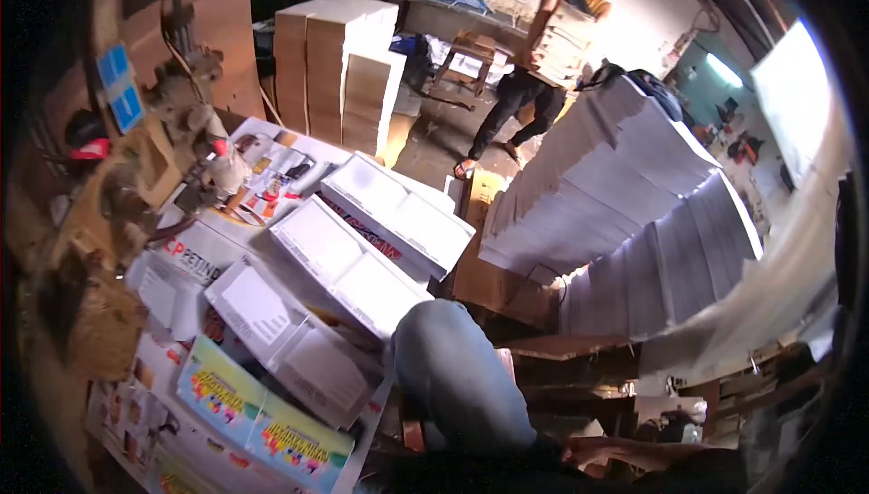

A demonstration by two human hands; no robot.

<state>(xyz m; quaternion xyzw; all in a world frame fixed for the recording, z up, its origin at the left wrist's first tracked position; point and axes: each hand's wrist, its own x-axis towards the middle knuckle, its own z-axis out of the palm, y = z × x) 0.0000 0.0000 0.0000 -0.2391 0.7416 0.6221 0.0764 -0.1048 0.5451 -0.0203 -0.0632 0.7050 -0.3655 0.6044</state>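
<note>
My right hand (pixel 587 451) is low in the head view, beside my raised knee (pixel 462 372) in blue jeans. It is dark there, and its fingers are too shadowed to show what they hold, if anything. My left hand is out of the picture. In front of my knee lie several stacks of white printed sheets (pixel 348 268), fanned in rows across a table covered with printed paper. Nearer to me is a stack with yellow and blue colourful covers (pixel 262 417). A grey-white stack (pixel 290 340) lies between them.
An old machine (pixel 118 223) with metal parts stands at the left. Tall paper piles (pixel 606 186) rise at the right, above a cardboard sheet (pixel 489 268). Brown-sided paper stacks (pixel 330 69) stand at the back. Another person (pixel 543 51) carries a bundle (pixel 563 46) near a wooden stool (pixel 466 64).
</note>
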